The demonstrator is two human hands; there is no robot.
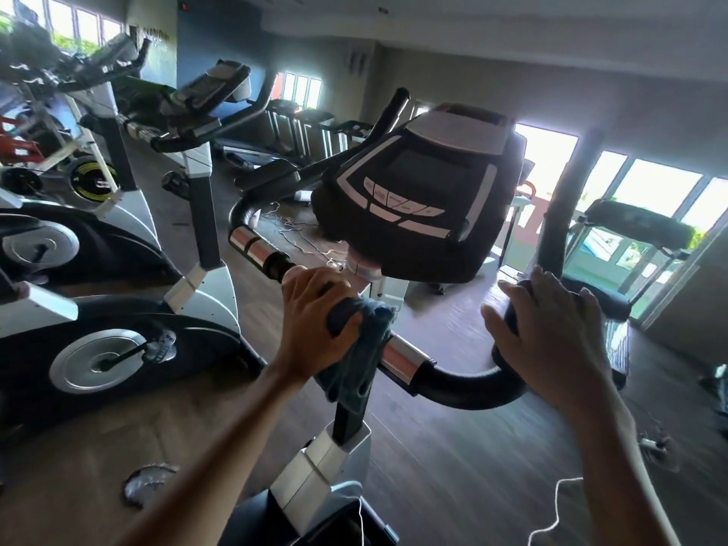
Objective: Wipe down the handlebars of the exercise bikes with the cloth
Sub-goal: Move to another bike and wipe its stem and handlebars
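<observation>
Handlebars (453, 378) of black foam and chromed steel tube cross the near exercise bike below its black console (413, 199), long axis running left-far to right-near before each end curves upward. The left hand (315, 329) has its fingers (299, 285) clamped round the bar's middle over a soft, limp blue-grey cloth (362, 348), whose loose tail hangs down. The right hand (551, 333) wraps the right-hand bend, fingers curled on the foam. The bar looks rigid and fixed; chrome probably slick, foam grippy, so gripping the cloth fully around suits.
</observation>
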